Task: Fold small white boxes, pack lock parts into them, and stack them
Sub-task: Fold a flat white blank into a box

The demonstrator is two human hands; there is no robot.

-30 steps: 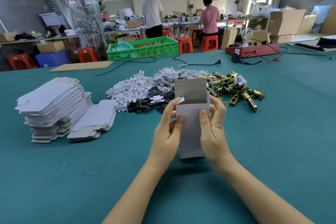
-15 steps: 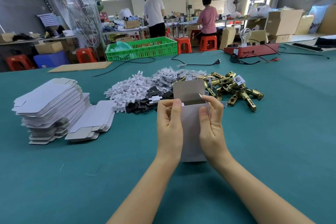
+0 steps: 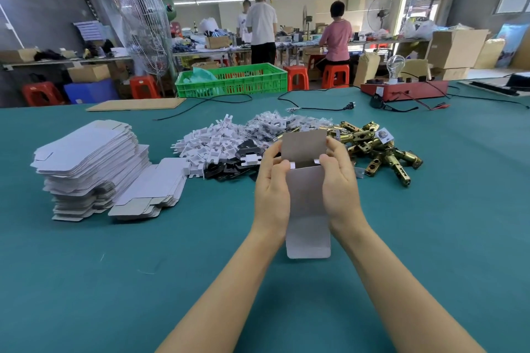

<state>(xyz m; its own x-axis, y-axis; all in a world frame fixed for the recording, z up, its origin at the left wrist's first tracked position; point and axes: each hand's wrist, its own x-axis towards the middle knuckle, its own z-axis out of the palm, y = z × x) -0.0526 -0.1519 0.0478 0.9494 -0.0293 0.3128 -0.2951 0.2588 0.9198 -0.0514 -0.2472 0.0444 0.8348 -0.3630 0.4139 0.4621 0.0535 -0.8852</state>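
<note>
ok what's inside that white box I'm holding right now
The white box, held by the left hand and right hand, has its top flap up. Only a dark opening shows; anything deeper is hidden by the front wall.

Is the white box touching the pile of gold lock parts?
Cannot tell. In the head view the white box, held by both hands, overlaps the gold lock parts behind it, so no gap or contact shows.

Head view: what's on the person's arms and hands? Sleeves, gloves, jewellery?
Nothing worn in view. The left hand and right hand are bare, without gloves, rings or watch. Both forearms are bare down to the frame edge, with no sleeve cuff showing and no markings or cables on them.
</note>
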